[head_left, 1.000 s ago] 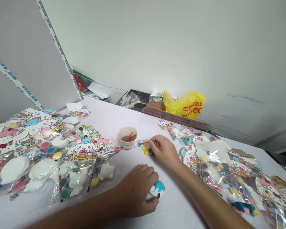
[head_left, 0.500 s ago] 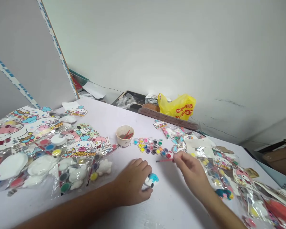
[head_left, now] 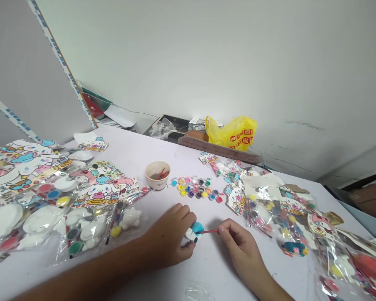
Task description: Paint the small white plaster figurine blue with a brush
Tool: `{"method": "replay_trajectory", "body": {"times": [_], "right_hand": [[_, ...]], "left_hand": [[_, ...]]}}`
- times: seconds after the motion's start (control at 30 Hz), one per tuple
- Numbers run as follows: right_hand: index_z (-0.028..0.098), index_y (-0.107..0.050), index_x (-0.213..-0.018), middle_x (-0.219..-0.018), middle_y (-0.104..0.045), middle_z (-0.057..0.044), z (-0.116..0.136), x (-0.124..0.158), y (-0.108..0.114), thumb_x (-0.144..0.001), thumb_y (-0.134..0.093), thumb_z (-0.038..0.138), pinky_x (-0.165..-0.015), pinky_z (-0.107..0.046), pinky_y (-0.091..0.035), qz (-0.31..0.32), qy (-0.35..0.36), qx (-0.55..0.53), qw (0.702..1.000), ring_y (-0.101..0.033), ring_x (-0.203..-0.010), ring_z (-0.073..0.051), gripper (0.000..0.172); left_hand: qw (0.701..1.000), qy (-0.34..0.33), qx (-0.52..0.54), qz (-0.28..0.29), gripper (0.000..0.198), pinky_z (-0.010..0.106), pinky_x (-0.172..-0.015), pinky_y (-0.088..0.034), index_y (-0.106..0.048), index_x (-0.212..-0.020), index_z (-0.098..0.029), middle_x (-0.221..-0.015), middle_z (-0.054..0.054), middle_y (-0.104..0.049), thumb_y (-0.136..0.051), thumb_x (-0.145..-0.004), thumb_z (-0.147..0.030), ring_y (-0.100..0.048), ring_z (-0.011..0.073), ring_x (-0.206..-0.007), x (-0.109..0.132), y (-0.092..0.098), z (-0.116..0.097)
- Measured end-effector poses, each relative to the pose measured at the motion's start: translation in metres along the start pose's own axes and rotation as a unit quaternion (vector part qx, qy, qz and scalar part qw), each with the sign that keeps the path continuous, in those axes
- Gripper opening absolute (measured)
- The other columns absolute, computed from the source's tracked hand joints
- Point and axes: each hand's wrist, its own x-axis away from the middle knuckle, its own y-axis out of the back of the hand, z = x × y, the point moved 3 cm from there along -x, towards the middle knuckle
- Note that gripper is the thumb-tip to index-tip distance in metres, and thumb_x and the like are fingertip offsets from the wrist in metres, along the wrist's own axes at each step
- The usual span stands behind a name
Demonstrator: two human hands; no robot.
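My left hand (head_left: 172, 234) is wrapped round a small white figurine (head_left: 190, 235) with a blue painted top and a dark spot, holding it just above or on the table; much of it is hidden by my fingers. Between thumb and fingers, my right hand (head_left: 240, 246) pinches a thin red paintbrush (head_left: 210, 231). The brush points left and its tip meets the figurine at the white and blue part. Beyond both hands lie strips of small paint pots (head_left: 199, 192) in many colours. A paper cup (head_left: 157, 176) with red brushes in it stands left of them.
Clear packets with white figurines (head_left: 92, 232) and paint pots cover the left side. More packets (head_left: 263, 213) and a painted dark blue piece (head_left: 294, 248) lie to the right. A yellow plastic bag (head_left: 232, 133) sits at the back by the wall. Clear plastic (head_left: 197, 292) lies at the near edge.
My right hand has moved from near the paint pots down towards me, bringing the brush tip to the figurine. My left hand keeps its hold. The view has shifted slightly.
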Motion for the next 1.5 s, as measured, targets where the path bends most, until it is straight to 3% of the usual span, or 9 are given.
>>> {"method": "replay_trajectory", "body": {"times": [0.2,0.33,0.5,1.5], "right_hand": [[0.020,-0.053,-0.070,-0.061,-0.040,0.004,0.0001,0.0012,-0.0010,-0.094,-0.045,0.053,-0.053,-0.024,-0.033,0.024,0.021,0.016,0.999,-0.038,-0.057,-0.014,0.042],[0.020,-0.051,-0.069,-0.059,-0.039,0.004,0.0011,0.0019,0.0010,-0.094,-0.046,0.051,-0.052,-0.024,-0.031,-0.003,0.020,0.022,1.000,-0.037,-0.056,-0.014,0.041],[0.020,-0.051,-0.070,-0.060,-0.039,0.004,0.0011,0.0028,-0.0006,-0.095,-0.047,0.047,-0.054,-0.024,-0.032,0.016,0.034,0.023,0.999,-0.038,-0.057,-0.014,0.037],[0.020,-0.049,-0.071,-0.061,-0.039,0.004,-0.0038,0.0046,-0.0003,-0.096,-0.047,0.042,-0.053,-0.025,-0.030,-0.016,0.048,0.034,0.998,-0.037,-0.057,-0.013,0.034]], "left_hand": [[1.000,0.006,0.004,0.005,0.022,0.035,-0.075,-0.036,-0.041,-0.090,-0.021,-0.094,0.004,-0.049,-0.055,-0.074,-0.016,-0.043,0.0227,-0.088,0.0000,-0.0012,0.0008],[1.000,0.004,0.006,-0.001,0.022,0.035,-0.075,-0.036,-0.041,-0.090,-0.021,-0.093,0.004,-0.049,-0.055,-0.073,-0.016,-0.042,0.0228,-0.088,0.0002,-0.0019,0.0015],[1.000,0.000,0.016,-0.008,0.024,0.035,-0.075,-0.037,-0.042,-0.091,-0.021,-0.094,0.003,-0.048,-0.057,-0.073,-0.016,-0.043,0.0224,-0.087,0.0011,-0.0020,0.0020],[1.000,-0.003,0.014,-0.011,0.024,0.035,-0.076,-0.035,-0.044,-0.092,-0.021,-0.093,0.003,-0.049,-0.057,-0.073,-0.014,-0.042,0.0221,-0.087,0.0007,-0.0037,0.0035]]}}
